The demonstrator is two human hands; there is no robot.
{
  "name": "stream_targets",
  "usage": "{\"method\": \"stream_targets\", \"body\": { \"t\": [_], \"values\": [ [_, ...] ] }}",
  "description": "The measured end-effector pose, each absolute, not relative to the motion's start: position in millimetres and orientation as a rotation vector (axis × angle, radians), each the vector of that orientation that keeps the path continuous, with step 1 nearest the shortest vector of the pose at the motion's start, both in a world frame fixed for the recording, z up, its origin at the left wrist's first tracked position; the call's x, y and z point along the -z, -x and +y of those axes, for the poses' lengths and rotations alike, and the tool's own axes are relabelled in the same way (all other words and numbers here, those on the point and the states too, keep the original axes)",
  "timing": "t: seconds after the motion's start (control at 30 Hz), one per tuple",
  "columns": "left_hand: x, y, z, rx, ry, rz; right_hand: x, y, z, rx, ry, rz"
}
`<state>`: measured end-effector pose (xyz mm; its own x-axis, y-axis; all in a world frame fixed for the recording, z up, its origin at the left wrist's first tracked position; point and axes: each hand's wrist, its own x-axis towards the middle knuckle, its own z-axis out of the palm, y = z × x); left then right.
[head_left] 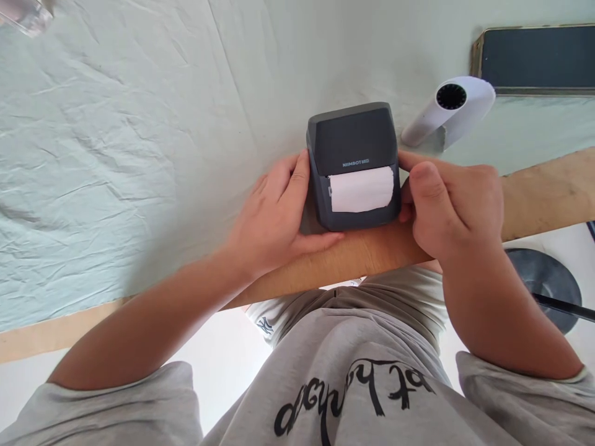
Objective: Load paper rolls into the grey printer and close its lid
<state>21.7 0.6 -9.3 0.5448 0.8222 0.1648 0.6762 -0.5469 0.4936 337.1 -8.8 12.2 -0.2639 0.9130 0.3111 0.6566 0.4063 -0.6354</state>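
A dark grey NIIMBOT label printer (352, 139) sits near the table's front edge, with a strip of white label paper (362, 189) showing out of its front slot. My left hand (274, 214) lies along the printer's left side, its thumb stretched by the lower front corner. At the right side, my right hand (455, 201) has its fingers curled against the casing and its thumb raised. Between them the two hands hold the printer. The right fingertips are partly hidden.
Right of the printer lies a white paper roll (425, 119) with a loose end. A dark-screened phone (539, 61) is at the far right. A clear object (32, 17) shows at the top left corner. Wrinkled pale cloth (139, 111) covers the table behind its wooden edge (548, 192).
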Motion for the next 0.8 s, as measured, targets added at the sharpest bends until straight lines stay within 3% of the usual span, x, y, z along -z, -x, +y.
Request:
{"method": "stream_targets", "body": {
  "t": [0.3,0.8],
  "values": [
    [-9.5,-37.3,-14.2,-0.293,-2.43,1.442,-16.2,-332.5,-6.0,-0.372,1.491,-2.003],
    [-10.7,-34.4,-4.2,-0.412,-2.459,1.362,-28.1,-331.7,-4.1,-0.643,1.568,-2.052]
  ]
}}
